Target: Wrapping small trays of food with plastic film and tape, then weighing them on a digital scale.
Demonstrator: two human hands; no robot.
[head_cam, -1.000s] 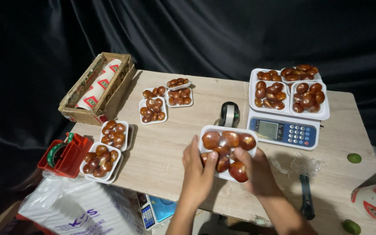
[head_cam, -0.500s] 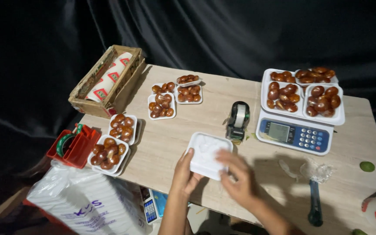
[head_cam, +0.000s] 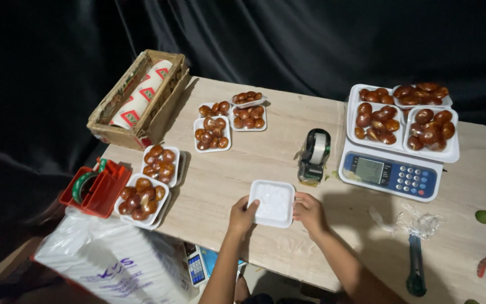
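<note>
Empty white square foam tray (head_cam: pixel 273 202) is lying at lower centre of the wooden table (head_cam: pixel 265 152), near the tape dispenser (head_cam: pixel 314 156); left hand (head_cam: pixel 241 216) and right hand (head_cam: pixel 309 211) are pinching opposite edges, seemingly to steady it.

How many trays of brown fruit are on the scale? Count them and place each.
4 on the scale: back-left tray, back-right tray, front-left tray, front-right tray. More may be hidden stacked underneath.
</note>
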